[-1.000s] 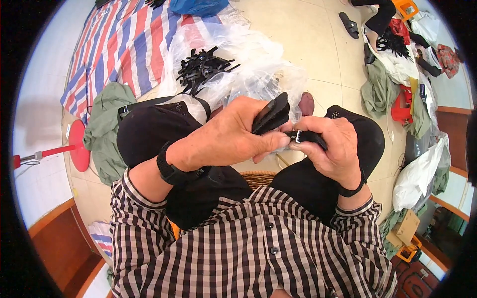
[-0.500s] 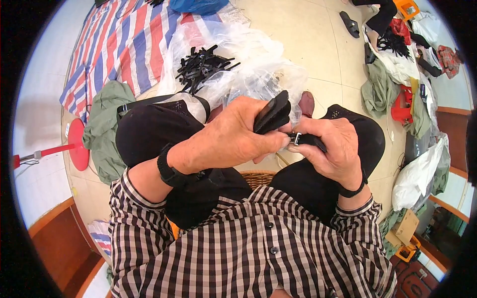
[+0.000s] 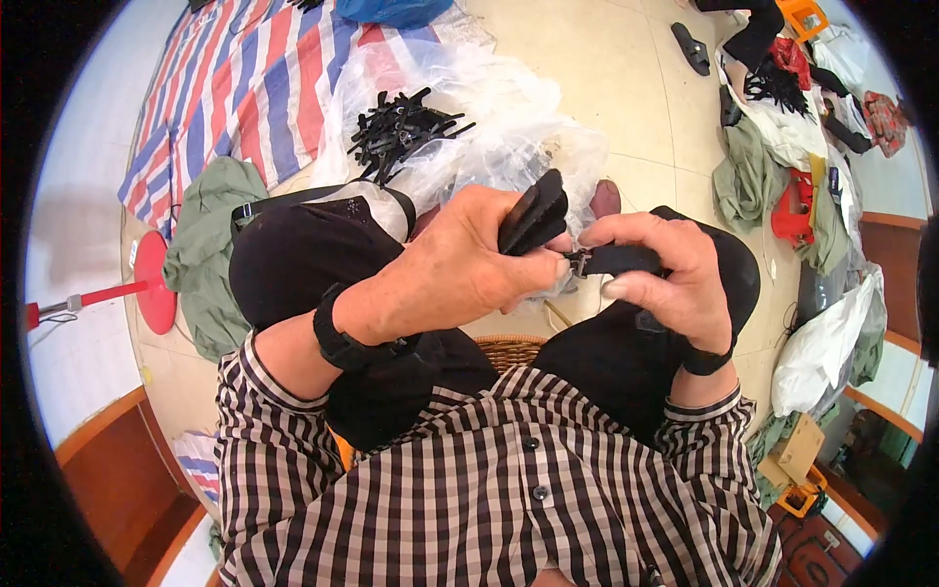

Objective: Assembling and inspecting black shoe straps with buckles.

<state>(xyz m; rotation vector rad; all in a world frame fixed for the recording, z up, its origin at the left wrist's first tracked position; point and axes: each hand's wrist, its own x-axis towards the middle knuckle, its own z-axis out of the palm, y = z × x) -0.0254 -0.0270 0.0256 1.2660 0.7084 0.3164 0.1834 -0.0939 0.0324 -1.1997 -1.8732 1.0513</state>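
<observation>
My left hand (image 3: 460, 259) is closed round several short black straps (image 3: 536, 217) that stick up between thumb and fingers. At its thumb tip sits a small metal buckle (image 3: 579, 262). A black strap (image 3: 626, 259) runs from this buckle into my right hand (image 3: 680, 279). The thumb and index finger there curve round the strap with a little space; the other fingers are partly hidden behind it. On clear plastic sheeting (image 3: 509, 108) beyond my knees lies a pile of similar black straps (image 3: 401, 132).
Striped red, white and blue sheeting (image 3: 235, 98) covers the floor at the far left. A green cloth (image 3: 210, 264) and a red round base (image 3: 156, 284) are beside my left knee. A wicker basket (image 3: 509, 350) shows between my legs. Another person's leg (image 3: 753, 39) appears far right, near piled clothes.
My right hand has shifted slightly right, and its thumb and index finger have spread from their pinch near the buckle. More of the strap shows between them. My left hand has barely moved.
</observation>
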